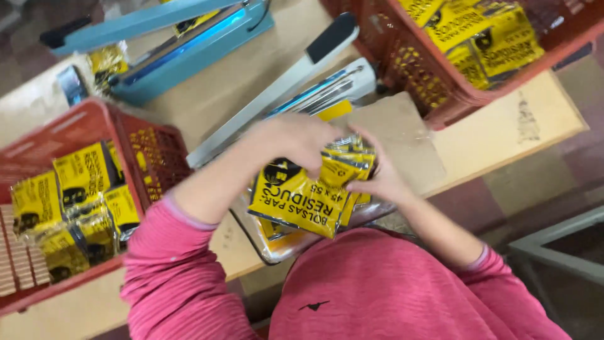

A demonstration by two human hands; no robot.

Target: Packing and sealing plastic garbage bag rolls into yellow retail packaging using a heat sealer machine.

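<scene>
Both hands, left hand (pixel 292 141) and right hand (pixel 377 176), clench a yellow-and-black plastic packet (pixel 299 198) just in front of the white heat sealer (pixel 296 82); keeping its folded top edge flat and even seems wise.

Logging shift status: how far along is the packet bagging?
Done: yellow packets fill the left crate and the far right crate. In hand: left hand and right hand each have a grip on a yellow packet bundle before the white sealer. Remaining stock isn't visible.
</scene>
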